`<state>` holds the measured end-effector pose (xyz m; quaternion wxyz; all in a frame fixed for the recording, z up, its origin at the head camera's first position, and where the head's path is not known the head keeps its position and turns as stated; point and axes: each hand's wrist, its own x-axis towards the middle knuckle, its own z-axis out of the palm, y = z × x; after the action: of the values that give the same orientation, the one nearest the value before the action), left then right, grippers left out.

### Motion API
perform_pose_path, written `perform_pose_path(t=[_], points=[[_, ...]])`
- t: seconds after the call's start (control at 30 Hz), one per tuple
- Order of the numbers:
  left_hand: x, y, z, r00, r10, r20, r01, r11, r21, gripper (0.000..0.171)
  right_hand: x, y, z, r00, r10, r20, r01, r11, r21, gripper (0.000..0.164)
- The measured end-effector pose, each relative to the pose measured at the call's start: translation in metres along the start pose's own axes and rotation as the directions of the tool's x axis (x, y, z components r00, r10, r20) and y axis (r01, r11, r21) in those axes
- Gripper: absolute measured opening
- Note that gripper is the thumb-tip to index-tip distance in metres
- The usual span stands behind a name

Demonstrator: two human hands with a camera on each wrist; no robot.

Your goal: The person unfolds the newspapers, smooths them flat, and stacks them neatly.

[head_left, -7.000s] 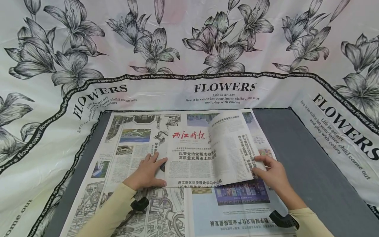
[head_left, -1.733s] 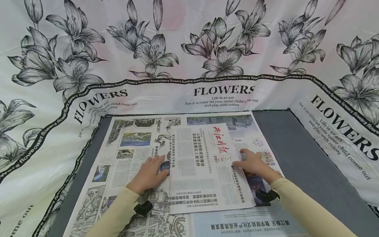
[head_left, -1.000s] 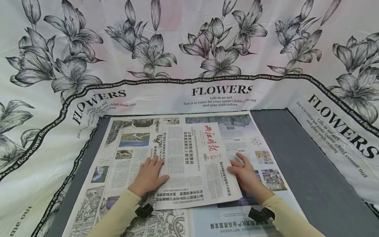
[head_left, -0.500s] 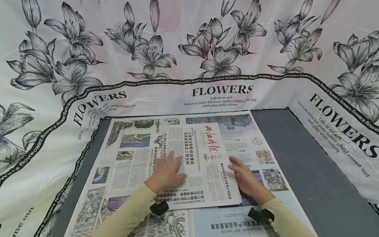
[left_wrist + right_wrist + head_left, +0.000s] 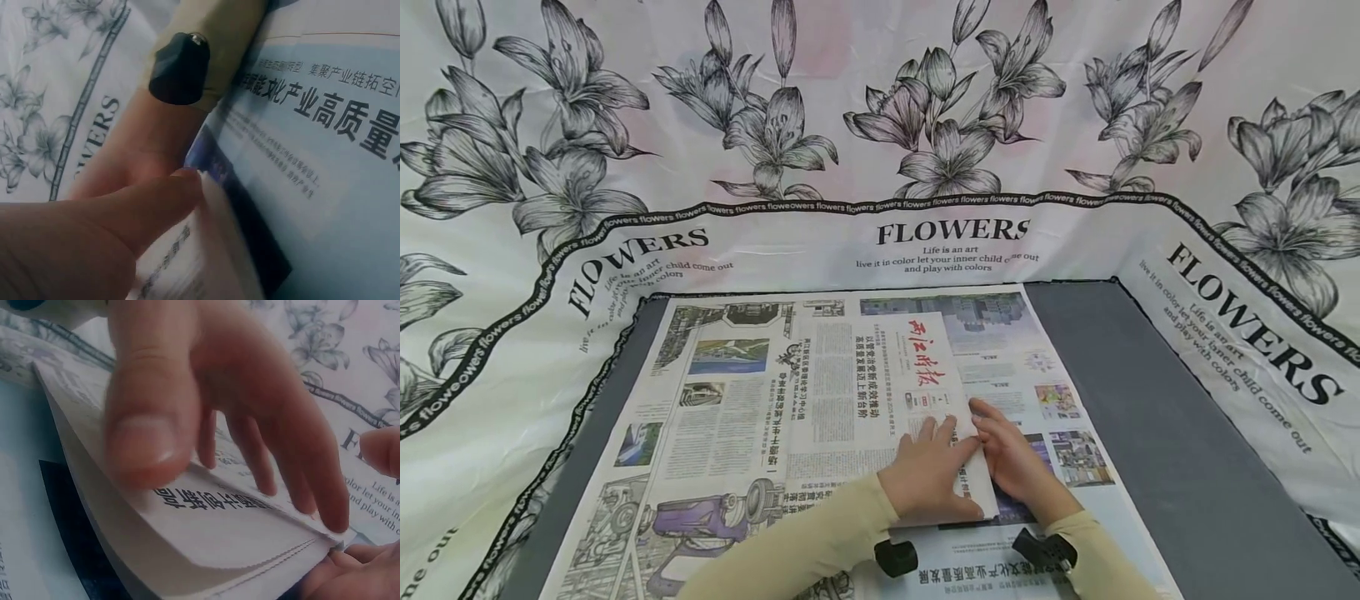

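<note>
A folded newspaper (image 5: 835,375) with a red masthead lies on a larger spread newspaper (image 5: 722,433). My left hand (image 5: 928,475) rests on its right-hand part, fingers spread and fairly straight. Seen from the right wrist, the left fingers (image 5: 281,450) reach over the layered paper edge, which gapes below the thumb. In the left wrist view the left thumb (image 5: 156,206) is at the edge of the sheets. My right hand (image 5: 1018,462) stands alongside the folded newspaper's right edge, fingers loosely bent and touching or very near it. Whether any sheet is between them is hidden.
The spread newspaper covers much of a dark grey tabletop (image 5: 1187,450). White flower-printed cloth (image 5: 955,242) rises behind and at both sides. A black wrist device (image 5: 895,557) is on the left wrist, another (image 5: 1045,548) on the right.
The folded newspaper was turned so its masthead runs vertically, then shifted left. My left hand has moved rightward across it to its right edge. My right hand stays along that edge.
</note>
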<state>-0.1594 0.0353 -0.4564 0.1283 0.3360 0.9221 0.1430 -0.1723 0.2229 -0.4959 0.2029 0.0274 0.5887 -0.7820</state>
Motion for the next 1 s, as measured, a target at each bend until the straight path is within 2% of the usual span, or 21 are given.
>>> perform_pose_path(t=[0.13, 0.3, 0.63, 0.73, 0.83, 1.0], points=[[0.001, 0.001, 0.008, 1.000, 0.007, -0.023, -0.006, 0.999, 0.033, 0.097, 0.000, -0.001, 0.001, 1.000, -0.014, 0.014, 0.014, 1.000, 0.008, 0.070], [0.002, 0.001, 0.012, 0.998, 0.020, -0.059, -0.016, 0.997, 0.072, 0.097, 0.001, 0.000, 0.002, 1.000, -0.020, -0.006, 0.020, 1.000, 0.008, 0.068], [0.006, -0.003, 0.011, 0.999, 0.025, -0.048, -0.021, 0.996, 0.090, 0.082, 0.001, 0.003, 0.002, 1.000, -0.010, -0.027, 0.010, 1.000, 0.023, 0.066], [0.006, -0.007, 0.010, 0.998, 0.035, -0.051, -0.033, 0.998, 0.048, 0.081, 0.002, 0.002, 0.003, 0.999, -0.006, -0.044, 0.007, 1.000, 0.022, 0.066], [0.007, -0.013, 0.008, 0.994, 0.073, -0.081, -0.074, 0.997, -0.012, 0.081, 0.003, 0.002, 0.002, 0.999, -0.003, -0.053, 0.003, 1.000, 0.000, 0.066], [0.006, -0.026, 0.004, 0.984, 0.112, -0.135, -0.132, 0.980, -0.150, 0.080, 0.002, 0.002, 0.000, 0.999, 0.010, -0.052, -0.010, 1.000, -0.013, 0.061]])
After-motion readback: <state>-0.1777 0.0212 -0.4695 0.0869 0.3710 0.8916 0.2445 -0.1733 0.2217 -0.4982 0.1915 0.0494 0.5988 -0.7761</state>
